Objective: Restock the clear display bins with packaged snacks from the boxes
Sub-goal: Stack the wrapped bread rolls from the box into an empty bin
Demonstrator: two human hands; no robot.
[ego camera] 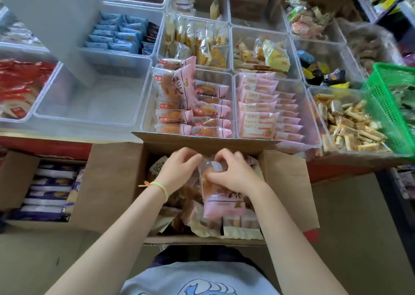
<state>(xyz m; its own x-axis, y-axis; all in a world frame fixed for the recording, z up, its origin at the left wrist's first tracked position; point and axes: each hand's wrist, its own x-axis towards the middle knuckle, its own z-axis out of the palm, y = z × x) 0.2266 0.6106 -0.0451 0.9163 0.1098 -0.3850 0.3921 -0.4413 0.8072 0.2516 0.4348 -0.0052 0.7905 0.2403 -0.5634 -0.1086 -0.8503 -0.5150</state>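
Head view shows the left hand (pixel 177 171) and right hand (pixel 233 173) both pinching the top of a pink-wrapped bread packet (pixel 221 199), held upright over the open cardboard box (pixel 112 182), probably to carry it to the half-filled clear bin (pixel 147 106) of matching packets just beyond.

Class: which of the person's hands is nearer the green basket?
Right. The right hand is on the basket's side of the box; the left hand lies farther away.
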